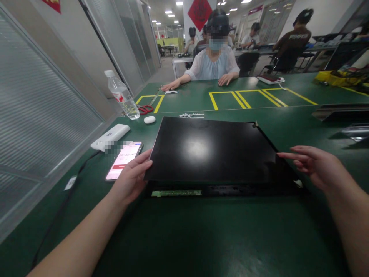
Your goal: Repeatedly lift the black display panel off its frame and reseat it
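A black flat display panel (213, 152) lies in front of me, its left side raised above a dark frame beneath it. Along the near edge of that frame shows a green circuit strip (176, 193). My left hand (131, 179) grips the panel's left edge, thumb on top and the other fingers partly hidden below. At the right edge, my right hand (318, 165) reaches in with its index finger stretched out to the rim. Its other fingers are loosely bent, with nothing visible in them. Small pale tabs (298, 184) stick out at the panel's right corners.
Left on the green table (219, 234) are a lit phone (127, 157), a white power bank (111, 136), a bottle (123, 96), red-handled scissors (146, 110) and a white case (149, 120). White scraps (191, 115) lie behind the panel. A person (215, 57) sits opposite, hands on the table.
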Tool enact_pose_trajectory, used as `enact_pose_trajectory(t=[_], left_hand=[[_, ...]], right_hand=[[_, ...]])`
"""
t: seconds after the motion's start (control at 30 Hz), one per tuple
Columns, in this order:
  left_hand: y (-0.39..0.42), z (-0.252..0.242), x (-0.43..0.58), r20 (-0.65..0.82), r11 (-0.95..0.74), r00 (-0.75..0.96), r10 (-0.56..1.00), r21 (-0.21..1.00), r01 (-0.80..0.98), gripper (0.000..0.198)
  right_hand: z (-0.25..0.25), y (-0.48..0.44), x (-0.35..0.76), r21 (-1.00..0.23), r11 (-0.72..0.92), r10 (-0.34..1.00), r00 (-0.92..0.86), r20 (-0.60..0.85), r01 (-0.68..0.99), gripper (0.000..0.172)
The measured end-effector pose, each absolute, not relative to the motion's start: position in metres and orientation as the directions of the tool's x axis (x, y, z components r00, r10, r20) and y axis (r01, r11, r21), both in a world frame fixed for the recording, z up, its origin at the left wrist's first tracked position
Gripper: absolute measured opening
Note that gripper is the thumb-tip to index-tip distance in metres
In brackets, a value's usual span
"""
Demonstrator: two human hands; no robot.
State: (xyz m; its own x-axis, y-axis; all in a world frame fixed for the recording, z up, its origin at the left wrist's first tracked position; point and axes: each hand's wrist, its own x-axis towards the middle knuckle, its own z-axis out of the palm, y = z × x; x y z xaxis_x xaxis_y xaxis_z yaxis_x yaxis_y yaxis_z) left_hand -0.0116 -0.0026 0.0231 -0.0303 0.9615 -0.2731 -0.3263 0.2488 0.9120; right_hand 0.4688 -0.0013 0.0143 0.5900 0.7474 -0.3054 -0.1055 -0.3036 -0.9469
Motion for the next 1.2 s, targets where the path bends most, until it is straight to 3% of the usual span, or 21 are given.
enact_pose_trajectory(t=[0.4,0.63,0.93,1.2], left_hand=[[-0.002,0.020,-0.010,-0.278,0.265,0.002,0.961,0.916,-0.301,0.042],[0.000,0.017,-0.012,-0.305,0.295,0.007,0.952,0.912,-0.284,0.044],[0.000,0.016,-0.011,-0.308,0.305,0.030,0.951,0.919,-0.250,0.047],[0.001,0.014,-0.012,-0.294,0.295,0.041,0.955,0.924,-0.244,0.049]], right_hand=[[0.012,-0.003,0.468,-0.948,-0.318,0.777,0.581,-0.242,0.031,0.028],[0.008,-0.003,0.467,-0.928,-0.310,0.813,0.563,-0.147,0.206,0.036],[0.006,-0.006,0.468,-0.680,-0.435,0.824,0.565,-0.036,0.590,0.028],[0.001,-0.002,0.473,-0.596,-0.415,0.855,0.518,0.002,0.687,0.023]])
